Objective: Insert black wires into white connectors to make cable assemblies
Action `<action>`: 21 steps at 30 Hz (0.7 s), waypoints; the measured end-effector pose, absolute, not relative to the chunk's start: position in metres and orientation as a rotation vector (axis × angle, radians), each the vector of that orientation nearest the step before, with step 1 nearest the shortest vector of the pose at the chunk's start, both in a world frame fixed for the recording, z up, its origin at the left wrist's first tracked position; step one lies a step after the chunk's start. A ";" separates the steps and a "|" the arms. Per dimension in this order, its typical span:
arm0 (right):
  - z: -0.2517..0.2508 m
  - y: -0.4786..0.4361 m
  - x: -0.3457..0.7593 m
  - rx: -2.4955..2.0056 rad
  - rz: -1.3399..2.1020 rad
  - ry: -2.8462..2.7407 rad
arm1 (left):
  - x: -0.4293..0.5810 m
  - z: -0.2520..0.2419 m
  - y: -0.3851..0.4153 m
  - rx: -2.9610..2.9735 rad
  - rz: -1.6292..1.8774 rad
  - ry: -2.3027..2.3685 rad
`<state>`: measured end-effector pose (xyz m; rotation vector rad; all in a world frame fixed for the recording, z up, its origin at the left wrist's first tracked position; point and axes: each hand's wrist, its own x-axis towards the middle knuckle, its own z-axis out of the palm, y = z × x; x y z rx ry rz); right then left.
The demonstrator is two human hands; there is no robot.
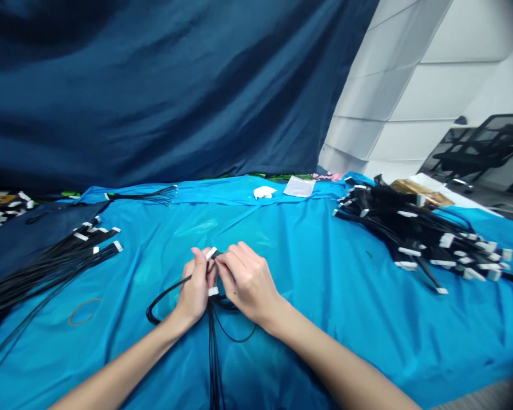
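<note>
In the middle of the head view, my left hand (195, 286) is closed around a black cable bundle (214, 353) with white connectors. One white connector (212, 253) pokes out above my left thumb, and a second white connector (214, 291) shows below, between the hands. My right hand (248, 279) is pinched on black wire close to the upper connector; its fingertips partly hide what they grip. A loop of the cable bulges to the left of my left wrist, and loose strands hang down toward the front edge.
Black cables with white connectors (47, 267) lie at left, beside a brown rubber band (84, 312). A large cable pile (393, 222) sits at right. Toward the back lie a thin cable bunch (145, 196), a white crumpled piece (264, 192) and a clear bag (300, 186) on blue cloth (308, 250).
</note>
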<state>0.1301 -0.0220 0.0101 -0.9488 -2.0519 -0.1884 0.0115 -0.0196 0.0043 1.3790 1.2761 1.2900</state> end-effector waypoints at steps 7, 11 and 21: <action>0.010 -0.023 0.129 -0.919 -0.196 -2.035 | 0.010 0.005 -0.021 1.392 1.312 1.281; 0.010 -0.023 0.129 -0.901 -0.191 -2.029 | 0.012 0.007 -0.022 1.347 1.326 1.253; 0.009 -0.023 0.128 -0.883 -0.229 -1.981 | 0.014 0.011 -0.024 1.249 1.369 1.239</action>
